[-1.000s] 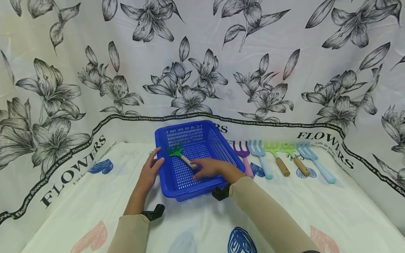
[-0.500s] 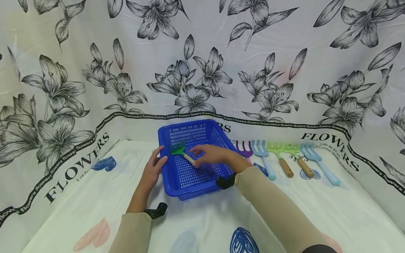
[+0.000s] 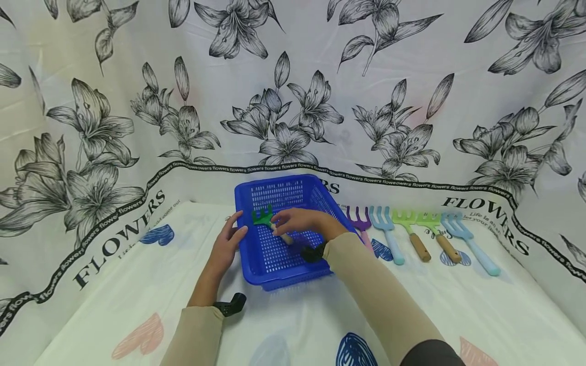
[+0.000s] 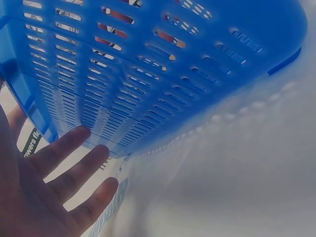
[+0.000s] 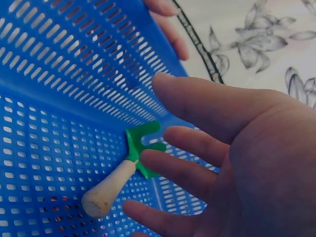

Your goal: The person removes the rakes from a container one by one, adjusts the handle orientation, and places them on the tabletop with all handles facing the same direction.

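A green garden hand fork [image 3: 263, 217] with a wooden handle [image 5: 111, 190] lies in a blue plastic basket [image 3: 256, 278]. My right hand [image 3: 304, 221] hovers over the handle with spread, lightly bent fingers. In the right wrist view its fingertips [image 5: 150, 159] stand close to the fork's neck, apparently without gripping it. At the basket's left edge, thumb and index finger of my left hand [image 3: 225, 246] touch the rim. The left wrist view shows the other fingers [image 4: 81, 180] straight and spread beside the perforated outer wall.
Right of the basket, several hand forks lie in a row: one purple and pink [image 3: 359, 219], a blue one [image 3: 388, 234], two lime green with wooden handles [image 3: 414, 236] [image 3: 441, 239], and another blue one [image 3: 471, 244]. A flower-print cloth [image 3: 293, 147] hangs behind the covered table.
My right hand has shifted from the handle's end toward the fork's neck. The left hand stays at the rim. The whole scene slides slightly right as the head view turns.
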`<state>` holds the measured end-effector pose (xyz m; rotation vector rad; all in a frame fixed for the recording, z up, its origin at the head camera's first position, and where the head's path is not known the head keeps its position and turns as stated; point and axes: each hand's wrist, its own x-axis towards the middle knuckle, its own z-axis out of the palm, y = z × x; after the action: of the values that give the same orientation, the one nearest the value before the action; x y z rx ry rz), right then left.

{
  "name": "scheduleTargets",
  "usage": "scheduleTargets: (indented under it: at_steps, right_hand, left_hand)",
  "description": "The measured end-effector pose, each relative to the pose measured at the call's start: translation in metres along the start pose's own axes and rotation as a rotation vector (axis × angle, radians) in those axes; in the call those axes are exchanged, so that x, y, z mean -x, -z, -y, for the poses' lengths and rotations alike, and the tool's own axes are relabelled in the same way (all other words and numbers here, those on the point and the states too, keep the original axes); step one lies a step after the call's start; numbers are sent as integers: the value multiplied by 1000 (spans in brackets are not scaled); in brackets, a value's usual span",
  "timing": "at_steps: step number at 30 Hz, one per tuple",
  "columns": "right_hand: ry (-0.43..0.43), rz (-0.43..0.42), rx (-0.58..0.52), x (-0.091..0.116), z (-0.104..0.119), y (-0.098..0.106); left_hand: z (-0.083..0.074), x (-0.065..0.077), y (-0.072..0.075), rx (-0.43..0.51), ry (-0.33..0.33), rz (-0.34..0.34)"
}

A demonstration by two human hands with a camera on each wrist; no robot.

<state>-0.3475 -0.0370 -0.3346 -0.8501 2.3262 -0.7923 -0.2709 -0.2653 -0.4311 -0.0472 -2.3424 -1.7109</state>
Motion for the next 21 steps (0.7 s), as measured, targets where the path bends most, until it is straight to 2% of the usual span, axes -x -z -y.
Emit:
scheduleTargets:
  at_steps: [7, 14, 21]
  right_hand:
    - [-77, 57, -77, -7, -7, -5]
    - [-132, 106, -86, -7, -8, -10]
    - [-76, 118, -53, -8, -10, -8]
  left_hand:
    - [-6, 2, 1, 12, 30, 15]
    - [-36, 16, 2, 12, 31, 27]
    - [-44, 20, 1, 5, 44, 25]
